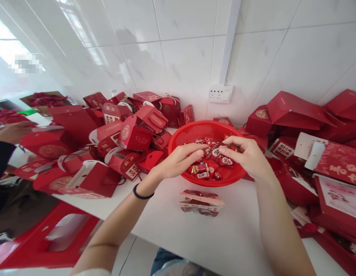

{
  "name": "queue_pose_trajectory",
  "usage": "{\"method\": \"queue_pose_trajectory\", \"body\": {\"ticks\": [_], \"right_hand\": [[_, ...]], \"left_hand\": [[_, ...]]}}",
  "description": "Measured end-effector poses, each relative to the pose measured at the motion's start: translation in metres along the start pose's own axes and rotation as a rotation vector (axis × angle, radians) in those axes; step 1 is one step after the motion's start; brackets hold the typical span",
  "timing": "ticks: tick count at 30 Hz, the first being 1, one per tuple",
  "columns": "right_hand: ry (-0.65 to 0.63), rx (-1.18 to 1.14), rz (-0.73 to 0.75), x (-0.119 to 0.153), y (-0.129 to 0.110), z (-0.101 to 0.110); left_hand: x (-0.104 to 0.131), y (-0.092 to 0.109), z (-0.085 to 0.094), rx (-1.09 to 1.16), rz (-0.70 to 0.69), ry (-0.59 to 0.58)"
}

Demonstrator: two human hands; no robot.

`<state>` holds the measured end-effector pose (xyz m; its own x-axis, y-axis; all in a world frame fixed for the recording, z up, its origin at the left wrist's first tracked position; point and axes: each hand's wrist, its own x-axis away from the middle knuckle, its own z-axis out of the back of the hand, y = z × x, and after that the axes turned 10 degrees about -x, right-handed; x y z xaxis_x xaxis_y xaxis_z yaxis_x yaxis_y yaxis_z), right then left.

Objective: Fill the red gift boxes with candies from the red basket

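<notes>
A red plastic basket point(215, 183) holds many small wrapped sweets point(203, 168), mostly red, with a gold-ended one among them. Over its left side reaches my left hand point(180, 159), fingers stretched out and thumb apart, with nothing visible in it. My right hand point(245, 153) comes in over the right side; its thumb and forefinger close on the edge of a dark red sweet packet point(223, 157) with white lettering. In front of the basket stands a small red and cream gift box point(201, 203) with its top open.
Red gift boxes point(136, 134) crowd the table's left side, and more boxes point(299, 111) are stacked on the right. A tiled wall with a socket point(220, 94) rises behind. At far left are another person's hand point(12, 132) and a red stool point(48, 237).
</notes>
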<state>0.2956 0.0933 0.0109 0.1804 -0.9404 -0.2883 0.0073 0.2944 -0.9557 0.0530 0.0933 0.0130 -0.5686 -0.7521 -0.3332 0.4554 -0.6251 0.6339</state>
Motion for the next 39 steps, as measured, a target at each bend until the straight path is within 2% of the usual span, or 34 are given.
{"method": "queue_pose_trajectory", "body": {"ticks": [2, 6, 9, 12, 16, 18, 20, 23, 26, 28, 30, 31, 32, 34, 36, 37, 39], "right_hand": [[0.079, 0.037, 0.01, 0.002, -0.002, 0.007], [0.144, 0.056, 0.021, 0.004, -0.007, 0.017], [0.14, 0.053, 0.006, 0.006, -0.01, 0.017], [0.129, 0.067, -0.002, 0.006, -0.012, 0.016], [0.116, 0.056, -0.009, 0.007, -0.012, 0.015], [0.102, 0.037, -0.025, 0.007, -0.011, 0.015], [0.089, 0.022, -0.047, 0.006, -0.009, 0.015], [0.085, 0.041, -0.049, 0.004, -0.005, 0.016], [0.088, 0.125, -0.032, 0.001, 0.0, 0.017], [0.102, 0.199, -0.042, 0.0, 0.003, 0.018], [0.134, 0.252, -0.047, -0.002, 0.004, 0.019], [0.154, 0.255, -0.044, -0.003, 0.005, 0.02], [0.171, 0.237, -0.041, -0.003, 0.005, 0.021], [0.197, 0.153, -0.05, -0.004, 0.006, 0.024], [0.208, 0.059, -0.075, -0.004, 0.005, 0.028], [0.212, 0.025, -0.085, -0.004, 0.005, 0.03], [0.216, -0.014, -0.093, -0.003, 0.003, 0.034]], "left_hand": [[0.022, 0.007, 0.01, 0.048, -0.018, 0.038], [0.072, 0.027, 0.025, 0.131, -0.022, -0.095], [0.098, 0.039, 0.016, 0.079, 0.048, -0.067], [0.108, 0.039, -0.007, 0.032, 0.08, 0.017], [0.103, 0.029, -0.037, 0.082, 0.087, 0.159], [0.099, 0.025, -0.046, 0.094, 0.107, 0.221], [0.094, 0.023, -0.049, 0.1, 0.108, 0.228], [0.085, 0.024, -0.042, 0.111, 0.053, 0.161], [0.066, 0.019, -0.021, 0.177, 0.003, 0.124], [0.043, 0.008, -0.007, 0.238, -0.005, 0.145], [0.011, -0.006, 0.002, 0.208, 0.005, 0.136], [-0.007, -0.013, 0.003, 0.15, 0.031, 0.079], [-0.025, -0.02, 0.001, 0.08, 0.021, -0.027], [-0.06, -0.029, -0.011, -0.088, -0.061, -0.355], [-0.088, -0.034, -0.031, -0.234, -0.146, -0.661], [-0.099, -0.036, -0.042, -0.304, -0.167, -0.757], [-0.116, -0.039, -0.062, -0.443, -0.197, -0.855]]}}
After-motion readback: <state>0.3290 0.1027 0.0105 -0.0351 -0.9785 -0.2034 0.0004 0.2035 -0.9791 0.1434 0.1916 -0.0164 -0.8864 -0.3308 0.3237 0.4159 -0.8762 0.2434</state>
